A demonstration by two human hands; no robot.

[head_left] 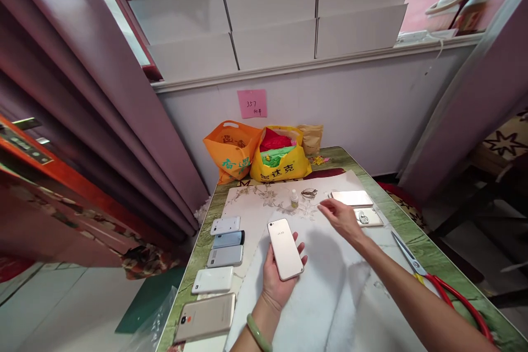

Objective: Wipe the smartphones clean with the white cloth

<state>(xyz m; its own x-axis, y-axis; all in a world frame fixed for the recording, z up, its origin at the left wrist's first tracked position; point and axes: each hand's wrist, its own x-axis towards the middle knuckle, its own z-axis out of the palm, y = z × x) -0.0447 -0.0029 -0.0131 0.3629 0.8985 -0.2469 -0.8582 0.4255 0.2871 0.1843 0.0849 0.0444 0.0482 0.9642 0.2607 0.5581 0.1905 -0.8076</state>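
Five phones (213,280) line the left edge of the table (342,157). Over its middle, the left hand (275,285), palm up, curls thumb and fingers round a gold phone (285,247), back showing. The right hand (343,219), fingers loosely bent, holds nothing visible beside two phones (352,198) near the right edge, where scissors (418,267) lie too.

The vivo phone (285,256) is pale gold, the bangle (257,332) soft green. The tabletop (385,206) is marbled green, the mat (246,203) cream with muted flowers, the wall note (249,96) pink.
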